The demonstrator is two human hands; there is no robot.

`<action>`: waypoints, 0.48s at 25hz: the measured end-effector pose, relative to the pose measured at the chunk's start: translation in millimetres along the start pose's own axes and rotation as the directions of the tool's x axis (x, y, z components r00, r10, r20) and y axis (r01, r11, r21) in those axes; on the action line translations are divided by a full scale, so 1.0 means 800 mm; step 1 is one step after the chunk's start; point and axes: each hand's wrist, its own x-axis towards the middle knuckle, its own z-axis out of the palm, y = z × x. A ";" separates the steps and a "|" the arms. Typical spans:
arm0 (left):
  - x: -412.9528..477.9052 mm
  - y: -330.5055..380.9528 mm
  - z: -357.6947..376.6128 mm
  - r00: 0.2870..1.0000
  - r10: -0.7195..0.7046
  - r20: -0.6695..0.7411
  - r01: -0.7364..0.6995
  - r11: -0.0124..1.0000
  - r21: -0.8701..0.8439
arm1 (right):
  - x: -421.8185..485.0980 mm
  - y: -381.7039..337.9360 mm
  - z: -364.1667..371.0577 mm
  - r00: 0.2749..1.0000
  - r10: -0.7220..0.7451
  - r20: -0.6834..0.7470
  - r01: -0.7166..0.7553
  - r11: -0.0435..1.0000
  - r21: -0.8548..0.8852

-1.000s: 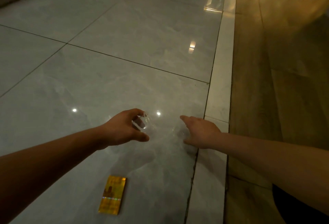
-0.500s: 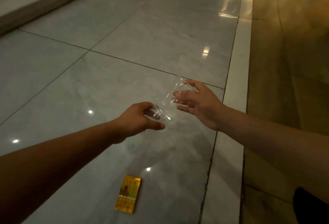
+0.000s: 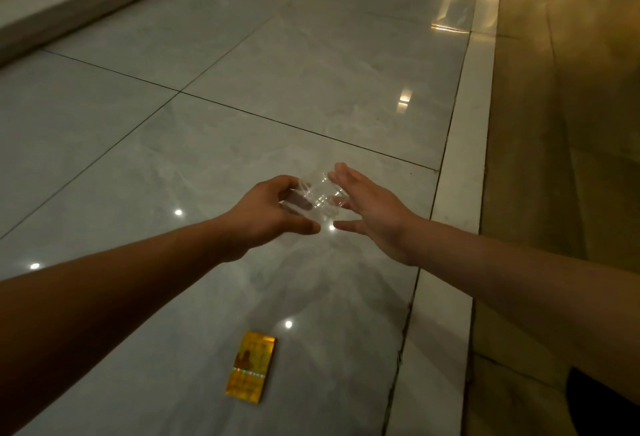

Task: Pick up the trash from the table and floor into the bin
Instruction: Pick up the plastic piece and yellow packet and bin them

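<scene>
Hands closer together, clear cups now nested

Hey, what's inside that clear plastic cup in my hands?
Nothing visible inside the clear plastic cup; floor tile shows through it. The left hand grips it, its fingers covering one end; the right hand is open.

There is only one view, from the camera on the person's head. It looks forward and down over both arms to the grey tiled floor, from rather high above it. The wide lens bends the tile lines a little. The left hand and the right hand meet near the middle of the picture. A wooden strip runs along the right side.
</scene>
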 end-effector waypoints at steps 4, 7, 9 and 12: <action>-0.006 0.006 0.008 0.998 0.057 -0.018 -0.055 0.995 0.087 | -0.001 0.005 0.019 0.999 -0.009 0.038 0.013 0.993 -0.115; -0.013 0.010 0.001 0.993 0.107 -0.045 -0.097 0.978 0.183 | -0.003 0.006 0.034 0.996 -0.071 0.059 0.080 0.983 -0.166; -0.021 0.003 -0.018 0.996 0.080 -0.036 -0.069 0.969 0.237 | 0.006 0.009 0.040 0.993 -0.050 0.108 0.065 0.988 -0.141; -0.029 -0.024 -0.062 0.999 -0.038 -0.037 0.047 0.958 0.284 | 0.018 0.029 0.049 0.998 0.016 0.058 -0.009 0.992 -0.127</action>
